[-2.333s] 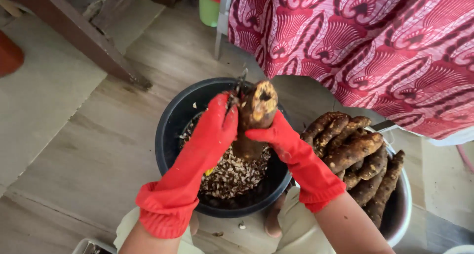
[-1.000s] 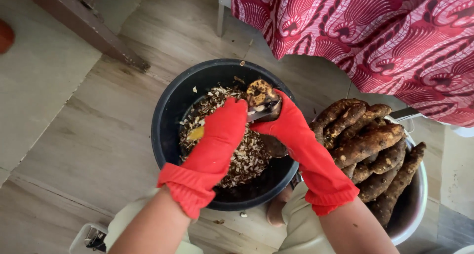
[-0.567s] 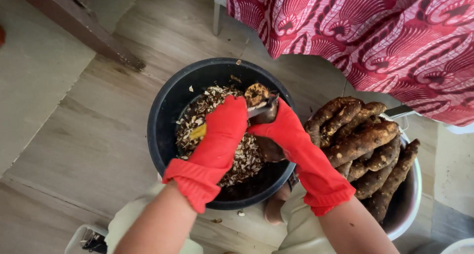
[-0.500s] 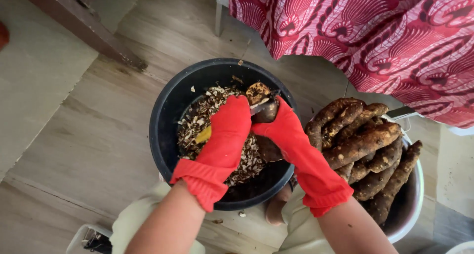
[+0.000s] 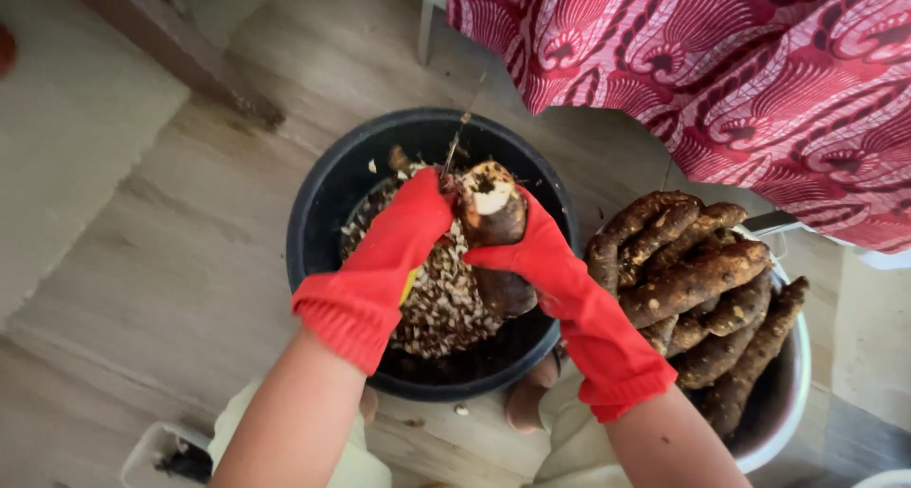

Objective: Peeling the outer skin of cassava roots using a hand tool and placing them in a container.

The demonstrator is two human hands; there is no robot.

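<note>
root (image 5: pixel 493 213) now higher, above wooden floor (image 5: pixel 171 251)

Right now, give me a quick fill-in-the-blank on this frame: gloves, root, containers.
1. Both hands, left and right, wear rubber gloves coloured ____.
2. The brown root with a pale cut end is held over the round ____ bucket.
3. The bucket holds a heap of ____.
4. The pile of unpeeled brown roots lies in the white bowl on the person's ____ side.

Missing words: red; black; peelings; right
</note>
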